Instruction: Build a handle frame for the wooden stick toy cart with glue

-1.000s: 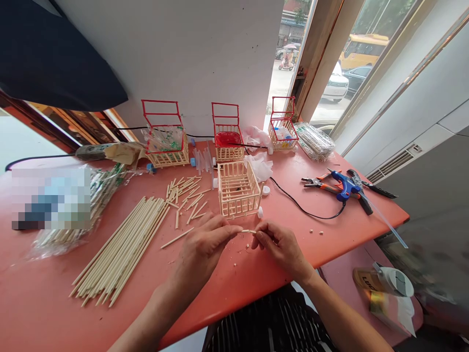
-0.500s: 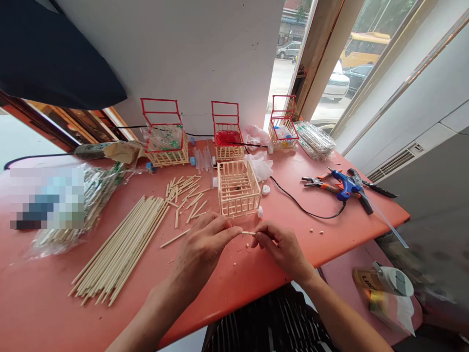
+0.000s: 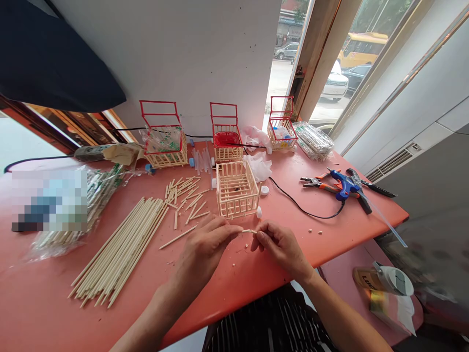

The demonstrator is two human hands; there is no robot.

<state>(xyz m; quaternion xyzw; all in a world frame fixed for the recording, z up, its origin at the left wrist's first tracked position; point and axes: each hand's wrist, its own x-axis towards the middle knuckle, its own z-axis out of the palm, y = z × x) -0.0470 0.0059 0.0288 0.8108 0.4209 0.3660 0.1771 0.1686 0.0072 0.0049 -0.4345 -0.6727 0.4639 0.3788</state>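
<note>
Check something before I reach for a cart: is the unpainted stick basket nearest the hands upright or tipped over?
Upright. The stick basket sits on the table with its open top facing up, beyond the left hand and right hand.

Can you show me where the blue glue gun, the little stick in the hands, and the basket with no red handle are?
blue glue gun [image 3: 344,188]: head view, on its body.
little stick [image 3: 249,231]: head view, its middle, between both hands.
unpainted basket [image 3: 236,189]: head view, its front wall.
</note>
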